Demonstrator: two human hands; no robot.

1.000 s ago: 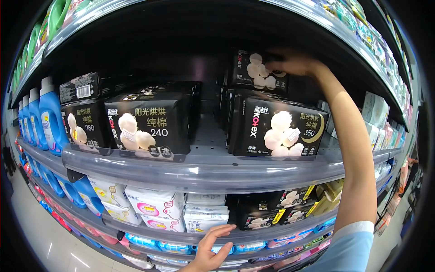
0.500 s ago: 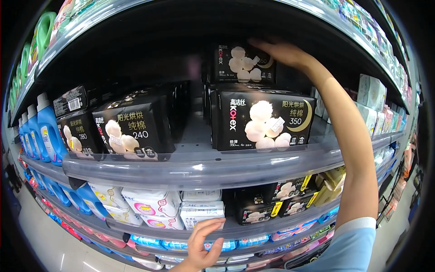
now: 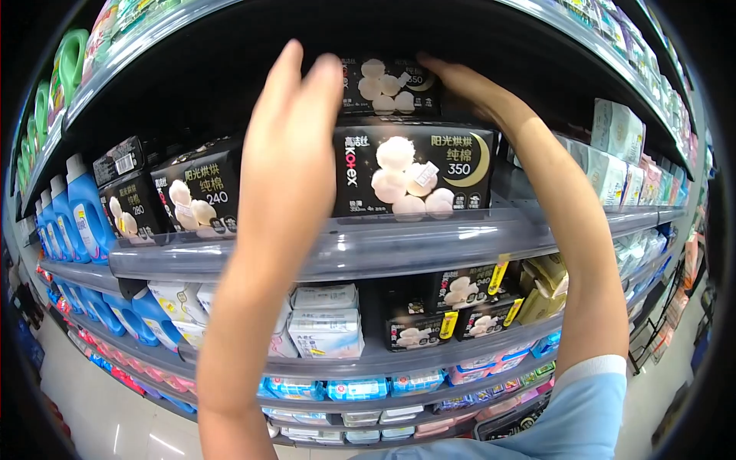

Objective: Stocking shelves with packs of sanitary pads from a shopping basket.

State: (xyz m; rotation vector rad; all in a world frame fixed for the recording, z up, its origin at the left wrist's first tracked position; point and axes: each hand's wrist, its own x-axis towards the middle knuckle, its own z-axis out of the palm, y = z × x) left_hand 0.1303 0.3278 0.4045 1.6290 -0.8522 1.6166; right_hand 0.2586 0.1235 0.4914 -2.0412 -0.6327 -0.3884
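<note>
Two stacks of black sanitary-pad packs with white cotton-ball pictures stand on the upper shelf. On the right stack, a smaller-looking upper pack point(image 3: 389, 86) lies on a larger front pack point(image 3: 414, 172). My right hand point(image 3: 468, 86) reaches to the upper pack's top right corner, its fingers stretched out against that side. Raised and slightly blurred, my left hand point(image 3: 291, 138) is beside the upper pack's left edge, fingers extended and apart, with nothing in it. It partly covers the left group of black packs point(image 3: 195, 192). Whether its fingertips touch the pack is unclear.
A clear shelf lip point(image 3: 414, 244) runs along the front. Blue detergent bottles point(image 3: 90, 211) stand at the left, pale packs point(image 3: 617, 132) at the right. Below are white packs point(image 3: 326, 333) and black packs with yellow tags point(image 3: 418, 331). The upper shelf's edge point(image 3: 165, 23) overhangs.
My left hand has risen from the lower shelf to beside the upper pack. My right hand stays at that pack's right corner. The whole view has shifted slightly.
</note>
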